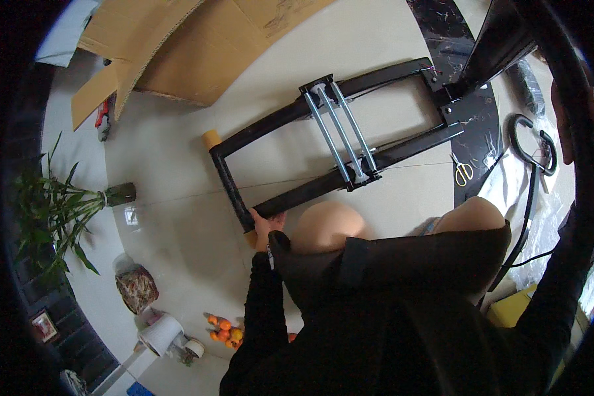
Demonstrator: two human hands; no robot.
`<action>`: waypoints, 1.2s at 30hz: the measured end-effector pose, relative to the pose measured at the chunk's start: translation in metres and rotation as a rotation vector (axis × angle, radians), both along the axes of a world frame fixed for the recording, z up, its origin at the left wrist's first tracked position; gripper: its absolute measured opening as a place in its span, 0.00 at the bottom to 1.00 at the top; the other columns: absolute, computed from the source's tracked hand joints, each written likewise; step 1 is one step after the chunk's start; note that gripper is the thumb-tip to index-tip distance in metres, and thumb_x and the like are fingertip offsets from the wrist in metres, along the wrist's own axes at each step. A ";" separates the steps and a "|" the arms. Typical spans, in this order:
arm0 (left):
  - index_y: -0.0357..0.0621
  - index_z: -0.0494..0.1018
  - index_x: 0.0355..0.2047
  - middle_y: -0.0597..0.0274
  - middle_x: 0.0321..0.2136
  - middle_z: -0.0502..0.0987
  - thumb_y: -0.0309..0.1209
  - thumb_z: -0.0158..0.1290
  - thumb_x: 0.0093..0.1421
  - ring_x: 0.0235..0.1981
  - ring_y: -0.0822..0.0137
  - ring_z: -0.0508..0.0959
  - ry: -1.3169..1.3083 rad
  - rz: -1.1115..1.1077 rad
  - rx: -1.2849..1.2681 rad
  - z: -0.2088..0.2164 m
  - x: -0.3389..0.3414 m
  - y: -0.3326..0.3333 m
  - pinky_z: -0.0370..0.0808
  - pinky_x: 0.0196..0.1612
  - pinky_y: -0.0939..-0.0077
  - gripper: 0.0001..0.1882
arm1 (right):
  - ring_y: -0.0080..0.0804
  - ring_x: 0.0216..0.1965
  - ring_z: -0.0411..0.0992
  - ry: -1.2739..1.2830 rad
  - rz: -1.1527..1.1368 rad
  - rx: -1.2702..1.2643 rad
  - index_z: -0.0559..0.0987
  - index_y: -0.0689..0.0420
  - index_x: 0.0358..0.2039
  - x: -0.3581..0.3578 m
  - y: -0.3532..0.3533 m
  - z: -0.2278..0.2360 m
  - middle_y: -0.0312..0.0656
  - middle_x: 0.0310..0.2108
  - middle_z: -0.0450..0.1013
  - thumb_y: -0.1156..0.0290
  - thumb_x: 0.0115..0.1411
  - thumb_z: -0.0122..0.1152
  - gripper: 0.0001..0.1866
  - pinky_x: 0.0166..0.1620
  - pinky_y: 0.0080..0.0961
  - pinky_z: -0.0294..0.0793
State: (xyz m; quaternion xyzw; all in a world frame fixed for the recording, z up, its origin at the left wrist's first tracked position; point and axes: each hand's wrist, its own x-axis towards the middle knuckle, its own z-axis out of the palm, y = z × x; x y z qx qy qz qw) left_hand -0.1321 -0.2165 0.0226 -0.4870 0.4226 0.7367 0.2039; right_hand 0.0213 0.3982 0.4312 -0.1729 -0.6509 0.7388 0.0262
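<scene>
A long black metal frame lies slanted across the floor in front of my knees. Tan caps sit at the ends of its left crossbar, and silver rods span its middle. My left hand is closed round the frame's near left corner, its fingers partly under the side rail. At the far right, a thick black curved tube rises close to the camera. My right hand is against this tube, apparently wrapped round it; the tube covers much of the hand. A black upright post stands at the frame's right end.
An opened cardboard box lies at the back left, with red-handled pliers beside it. Scissors and a black bent bar with a looped handle lie to the right. A potted plant and orange fruit are on the left.
</scene>
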 end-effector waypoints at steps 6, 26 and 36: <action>0.37 0.56 0.64 0.42 0.57 0.65 0.70 0.49 0.57 0.55 0.44 0.69 0.021 -0.037 -0.044 -0.004 0.000 -0.002 0.71 0.60 0.44 0.52 | 0.44 0.35 0.75 0.020 0.029 -0.023 0.70 0.56 0.57 0.002 0.002 -0.002 0.53 0.39 0.75 0.44 0.58 0.62 0.35 0.37 0.40 0.77; 0.40 0.63 0.57 0.50 0.52 0.70 0.69 0.51 0.56 0.51 0.48 0.72 -0.148 0.038 0.000 -0.008 -0.008 -0.009 0.74 0.56 0.47 0.46 | 0.33 0.22 0.73 0.129 0.030 -0.082 0.72 0.65 0.47 -0.012 -0.029 0.020 0.49 0.28 0.75 0.47 0.63 0.59 0.30 0.24 0.24 0.74; 0.43 0.54 0.69 0.46 0.63 0.61 0.76 0.47 0.53 0.62 0.47 0.64 -0.048 -0.049 -0.069 -0.005 -0.005 0.003 0.65 0.64 0.45 0.57 | 0.32 0.21 0.73 0.166 0.047 -0.146 0.71 0.65 0.50 -0.011 -0.030 0.016 0.48 0.27 0.75 0.45 0.63 0.60 0.32 0.23 0.23 0.73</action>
